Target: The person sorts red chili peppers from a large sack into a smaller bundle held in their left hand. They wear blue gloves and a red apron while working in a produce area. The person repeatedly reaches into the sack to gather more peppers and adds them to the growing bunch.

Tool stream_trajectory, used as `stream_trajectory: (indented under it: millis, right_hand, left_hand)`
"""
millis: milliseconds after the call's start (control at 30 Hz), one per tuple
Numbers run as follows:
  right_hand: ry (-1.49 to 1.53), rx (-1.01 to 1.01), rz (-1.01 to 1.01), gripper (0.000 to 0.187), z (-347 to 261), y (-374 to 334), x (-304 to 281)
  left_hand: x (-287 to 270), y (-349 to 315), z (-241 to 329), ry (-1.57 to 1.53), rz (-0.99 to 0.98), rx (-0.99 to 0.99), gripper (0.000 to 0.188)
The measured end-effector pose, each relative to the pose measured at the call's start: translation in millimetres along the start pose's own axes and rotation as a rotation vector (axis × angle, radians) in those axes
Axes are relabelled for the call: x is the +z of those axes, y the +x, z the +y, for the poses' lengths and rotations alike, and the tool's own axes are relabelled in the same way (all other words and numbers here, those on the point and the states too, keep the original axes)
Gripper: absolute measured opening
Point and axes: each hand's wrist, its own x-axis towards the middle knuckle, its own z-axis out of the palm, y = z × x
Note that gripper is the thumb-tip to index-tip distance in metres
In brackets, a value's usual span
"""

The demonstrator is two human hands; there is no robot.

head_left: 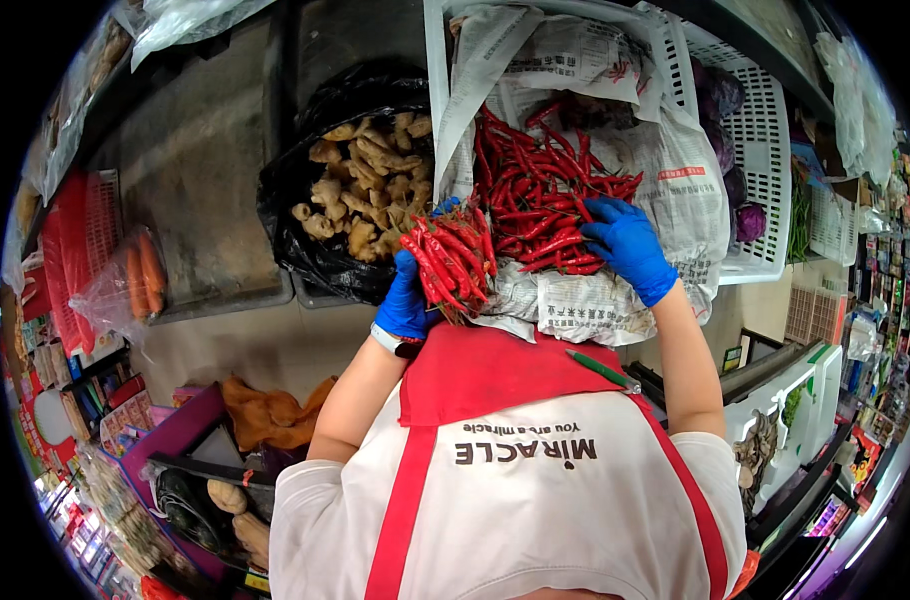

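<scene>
My left hand [403,300], in a blue glove, is closed round a bunch of red chili peppers [447,262] with thin stems, held at the near left edge of a white plastic crate [439,100]. My right hand [630,245], also blue-gloved, rests at the right side of a heap of loose red chilies [535,200] in that crate. Its fingertips touch the heap, and whether they pinch a chili is hidden. Printed newspaper [687,185] lines the crate under and around the chilies.
Left of the crate, ginger roots [370,180] fill a black plastic bag [285,205]. Beyond stands a dark tray [195,150], with bagged carrots [145,275] at its left. A white basket [765,130] with purple cabbages [750,220] is at the right. A green pen [597,367] sits at my red apron [495,375].
</scene>
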Motion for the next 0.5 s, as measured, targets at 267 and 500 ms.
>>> stream_trajectory:
  millis: [267, 500]
  right_hand:
    - [0.257, 0.087, 0.015, 0.022, 17, 6, -15]
    - [0.26, 0.199, -0.002, 0.044, 53, 128, -35]
  left_hand:
    - [2, 1, -1, 0.037, 0.011, 0.028, 0.09]
    - [13, 2, 3, 0.128, 0.023, 0.039, 0.093]
